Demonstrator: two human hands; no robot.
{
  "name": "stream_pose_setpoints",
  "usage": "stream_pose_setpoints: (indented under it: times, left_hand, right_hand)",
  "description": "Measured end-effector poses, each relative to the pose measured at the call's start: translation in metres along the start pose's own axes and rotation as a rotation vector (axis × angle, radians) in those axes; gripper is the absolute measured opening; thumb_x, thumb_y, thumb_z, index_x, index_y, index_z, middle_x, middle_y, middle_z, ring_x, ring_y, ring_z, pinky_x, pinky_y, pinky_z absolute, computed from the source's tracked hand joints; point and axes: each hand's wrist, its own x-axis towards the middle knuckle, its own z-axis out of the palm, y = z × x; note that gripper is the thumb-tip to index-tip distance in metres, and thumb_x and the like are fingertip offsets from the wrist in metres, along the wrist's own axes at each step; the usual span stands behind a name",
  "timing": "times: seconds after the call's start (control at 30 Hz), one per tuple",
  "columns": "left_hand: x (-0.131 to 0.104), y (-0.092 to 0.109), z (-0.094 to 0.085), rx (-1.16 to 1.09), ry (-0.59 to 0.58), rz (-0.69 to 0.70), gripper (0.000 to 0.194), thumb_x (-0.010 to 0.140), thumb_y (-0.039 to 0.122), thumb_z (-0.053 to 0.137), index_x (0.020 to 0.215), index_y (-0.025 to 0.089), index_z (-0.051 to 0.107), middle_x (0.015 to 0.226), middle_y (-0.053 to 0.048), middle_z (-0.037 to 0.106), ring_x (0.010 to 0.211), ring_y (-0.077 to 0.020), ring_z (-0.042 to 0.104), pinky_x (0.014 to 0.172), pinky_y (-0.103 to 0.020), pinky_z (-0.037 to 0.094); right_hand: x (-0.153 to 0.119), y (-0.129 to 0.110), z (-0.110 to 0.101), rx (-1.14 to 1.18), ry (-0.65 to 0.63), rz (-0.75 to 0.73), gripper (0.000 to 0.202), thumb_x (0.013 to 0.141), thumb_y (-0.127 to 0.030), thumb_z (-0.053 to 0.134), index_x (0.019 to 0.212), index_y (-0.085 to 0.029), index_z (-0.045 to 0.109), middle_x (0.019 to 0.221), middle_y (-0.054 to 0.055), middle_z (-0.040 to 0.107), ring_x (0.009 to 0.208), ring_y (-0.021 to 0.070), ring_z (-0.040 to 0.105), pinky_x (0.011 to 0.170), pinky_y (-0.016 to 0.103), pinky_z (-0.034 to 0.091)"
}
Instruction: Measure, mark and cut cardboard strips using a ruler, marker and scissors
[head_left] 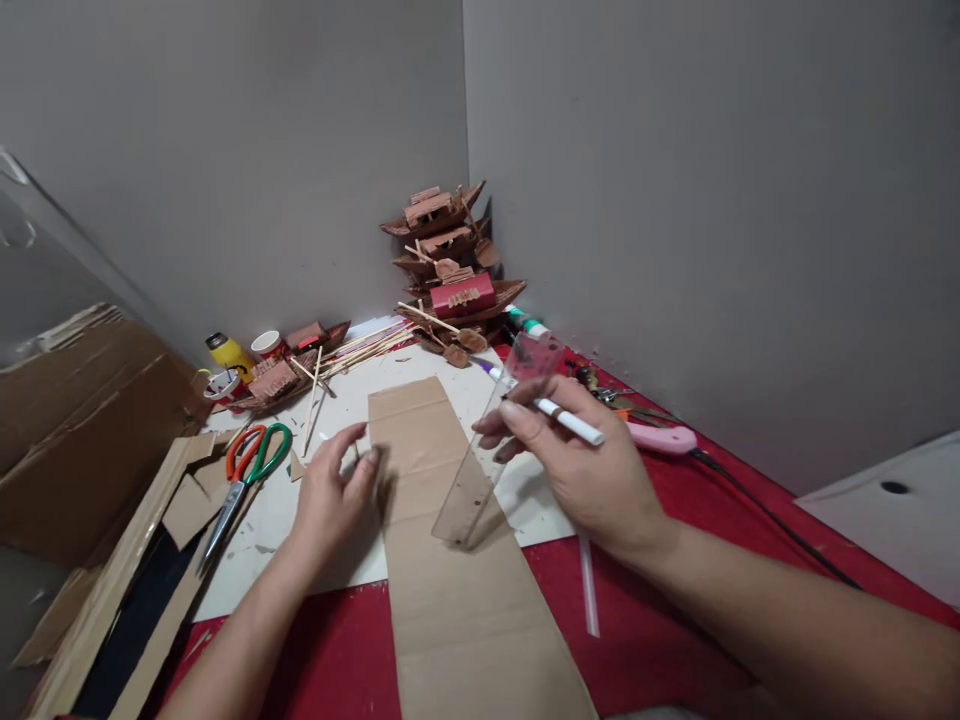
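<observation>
A long strip of brown cardboard (442, 590) lies lengthwise before me, its far end on a white board and its near part over red cloth. Over its right side, my right hand (574, 460) grips a clear plastic ruler (474, 500), which slants across the strip. A white pen (574, 422) is also held in that hand, lying across the fingers. My left hand (337, 490) rests by the strip's left edge, thumb and forefinger curved and apart, with nothing plainly held. Left of it lie scissors (251, 465) with orange and green handles.
Brown model boats (457, 290) are stacked in the corner against the grey walls. Thin sticks (367, 350), a yellow bottle (229, 352) and paper cups (268, 345) stand or lie at the back left. A pink glue gun (660, 437) with a black cord lies right; cardboard boxes (97, 400) stand left.
</observation>
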Motion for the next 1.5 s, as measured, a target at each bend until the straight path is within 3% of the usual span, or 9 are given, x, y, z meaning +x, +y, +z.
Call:
stream_pose_setpoints:
  times: [0.17,0.33,0.5,0.73,0.87,1.03,1.23,1.33,1.5]
  left_hand:
    - [0.018,-0.059,-0.005,0.266,-0.077,0.04,0.041,0.086,0.036,0.057,0.122,0.017,0.06,0.133,-0.016,0.057,0.133,-0.0353,0.042,0.11,-0.059,0.028]
    - [0.018,-0.087,-0.013,0.4,-0.11,0.054,0.037,0.092,0.035,0.056,0.124,0.017,0.057,0.134,-0.012,0.055,0.126,-0.0292,0.049,0.104,-0.056,0.037]
    - [0.024,-0.1,-0.025,0.47,-0.105,0.05,0.036,0.091,0.034,0.058,0.123,0.018,0.056,0.132,-0.011,0.055,0.118,-0.0269,0.054,0.097,-0.052,0.045]
    - [0.027,-0.09,-0.034,0.548,-0.09,0.014,0.03,0.091,0.034,0.058,0.116,0.018,0.06,0.124,-0.009,0.059,0.113,-0.0249,0.057,0.096,-0.05,0.046]
    - [0.028,-0.07,-0.029,0.553,-0.033,-0.042,0.031,0.091,0.035,0.057,0.117,0.017,0.059,0.118,-0.009,0.061,0.111,-0.0248,0.057,0.095,-0.05,0.046]
    - [0.039,-0.039,-0.001,0.49,-0.064,-0.096,0.035,0.093,0.041,0.054,0.118,0.016,0.057,0.103,-0.006,0.065,0.082,-0.0169,0.064,0.074,-0.037,0.055]
    - [0.029,-0.032,0.025,0.511,-0.124,-0.018,0.04,0.091,0.037,0.058,0.127,0.019,0.054,0.134,-0.011,0.053,0.118,-0.0272,0.054,0.097,-0.053,0.045]
    - [0.01,-0.039,0.021,0.511,-0.166,-0.035,0.049,0.093,0.04,0.053,0.136,0.017,0.047,0.144,-0.015,0.045,0.131,-0.0312,0.044,0.105,-0.057,0.037]
    - [-0.037,-0.043,0.0,0.492,-0.265,-0.058,0.068,0.096,0.051,0.036,0.146,0.004,0.032,0.153,-0.025,0.03,0.144,-0.0315,0.024,0.115,-0.049,0.025]
  right_hand:
    - [-0.003,-0.001,0.0,-0.036,-0.018,-0.091,0.02,0.087,-0.037,0.065,0.083,-0.021,0.054,0.075,0.003,0.071,0.064,0.0135,0.066,0.06,0.025,0.056]
    - [-0.005,-0.001,-0.001,-0.044,-0.024,-0.139,0.018,0.088,-0.035,0.064,0.084,-0.021,0.054,0.076,0.002,0.071,0.066,0.0134,0.067,0.062,0.026,0.057]
    - [0.006,-0.011,-0.011,-0.03,0.131,-0.228,0.013,0.089,-0.033,0.064,0.088,-0.023,0.055,0.079,0.0,0.071,0.069,0.0146,0.068,0.064,0.028,0.057]
    - [0.02,-0.021,-0.023,-0.014,0.276,-0.261,0.015,0.087,-0.035,0.065,0.088,-0.026,0.053,0.073,0.0,0.068,0.065,0.0176,0.068,0.055,0.03,0.055]
    - [0.017,-0.02,-0.02,-0.004,0.214,-0.221,0.013,0.088,-0.033,0.063,0.087,-0.025,0.054,0.074,-0.001,0.068,0.06,0.0144,0.064,0.049,0.026,0.052]
    - [0.011,-0.014,-0.014,-0.051,0.094,-0.156,0.015,0.088,-0.035,0.063,0.089,-0.023,0.055,0.074,0.0,0.069,0.059,0.0127,0.064,0.049,0.023,0.052]
    - [0.006,-0.011,-0.012,-0.086,0.045,-0.145,0.017,0.086,-0.035,0.065,0.085,-0.021,0.056,0.074,0.002,0.07,0.057,0.0119,0.062,0.048,0.022,0.053]
    - [0.004,-0.013,-0.012,-0.095,0.052,-0.159,0.015,0.086,-0.032,0.066,0.085,-0.02,0.056,0.072,0.002,0.07,0.057,0.0116,0.063,0.049,0.021,0.053]
    - [0.001,-0.014,-0.01,-0.122,0.066,-0.179,0.012,0.085,-0.028,0.066,0.085,-0.02,0.058,0.071,0.002,0.07,0.058,0.0126,0.064,0.048,0.022,0.054]
